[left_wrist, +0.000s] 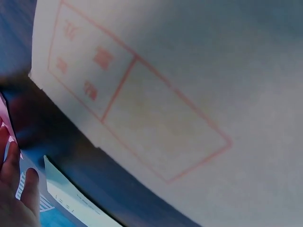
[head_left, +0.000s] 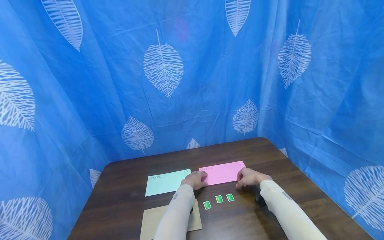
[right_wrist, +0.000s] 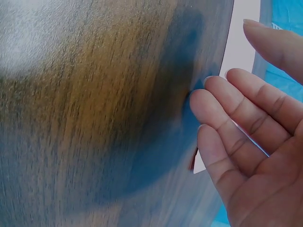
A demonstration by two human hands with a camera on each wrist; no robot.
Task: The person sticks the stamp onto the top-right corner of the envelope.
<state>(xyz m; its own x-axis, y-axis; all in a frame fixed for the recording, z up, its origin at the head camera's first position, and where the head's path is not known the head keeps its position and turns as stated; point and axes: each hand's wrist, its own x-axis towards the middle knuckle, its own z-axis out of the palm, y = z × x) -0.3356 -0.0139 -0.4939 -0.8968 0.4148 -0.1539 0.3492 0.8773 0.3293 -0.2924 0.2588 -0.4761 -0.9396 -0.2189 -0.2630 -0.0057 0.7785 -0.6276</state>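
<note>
The left hand (head_left: pixel 195 180) touches the left end of a flat rectangular pink paper envelope (head_left: pixel 225 172), its thumb apart from the fingers and not wrapped round the paper. The right hand (head_left: pixel 249 176) is at the envelope's near right corner, its fingers loosely bent and unclenched, with the thumb held away from them. The pink envelope lies between the two hands on a dark brown wood-grain table (head_left: pixel 240 221), a row of small printed boxes at its far left corner.

Just nearer than the envelope lie three small green rectangular stickers with white borders (head_left: pixel 219 199): two close together, the third to their left and a little nearer. To the left of the pink envelope is a pale mint-green paper envelope (head_left: pixel 166 184). Nearer, a tan paper envelope (head_left: pixel 152 218) lies partly hidden by the cream left sleeve (head_left: pixel 174 215). Beyond the table hangs a blue curtain with white leaf prints (head_left: pixel 207 66).
</note>
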